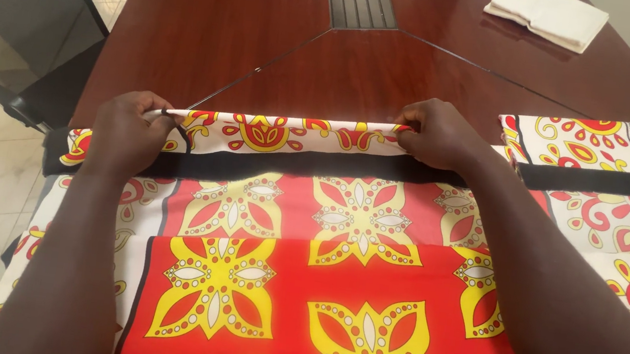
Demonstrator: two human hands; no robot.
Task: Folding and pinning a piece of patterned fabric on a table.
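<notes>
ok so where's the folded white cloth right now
In the head view, the folded white cloth lies at the far right of the wooden table, beyond the folded patterned cloth.

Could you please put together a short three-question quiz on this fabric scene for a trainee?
1. True or false: both hands, the left hand and the right hand, pinch the far edge of the patterned cloth.
2. Which item lies at the far right corner of the table? A) a folded cream cloth B) a pair of scissors C) a spool of thread
3. Fill in: next to the right hand sits a second folded printed cloth, and to the left of the table stands a dark ____.

Key: 1 true; 2 A; 3 chair.
</notes>
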